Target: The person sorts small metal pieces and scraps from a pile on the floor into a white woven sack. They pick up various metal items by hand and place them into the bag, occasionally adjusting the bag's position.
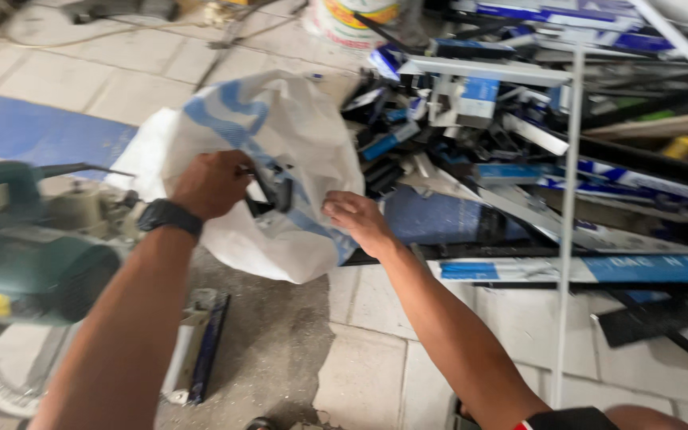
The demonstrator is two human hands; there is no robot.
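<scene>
Two hands are in view, both at the white woven sack [280,127] with blue stripes that lies on the tiled floor [360,374].

I note my left hand [210,185], wristwatch [169,215] on the wrist, closed around a short black offcut [274,193]. The fingers are clamped on it, and the piece juts out beyond the knuckles, toward the sack's mouth. Its long axis runs roughly upright in the view, slightly tilted.

My right hand [360,219] rests at the sack's edge, fingers together and curled on the fabric; whether they pinch it or only press on it I cannot tell.

The sack opening sits between the two hands, directly ahead of the left fingertips, so the left hand is the nearer to it.

Beyond the right fingers lies a heap of black and blue-wrapped profile scraps [471,119]. Behind my left forearm stands a green mitre saw [25,255].
</scene>
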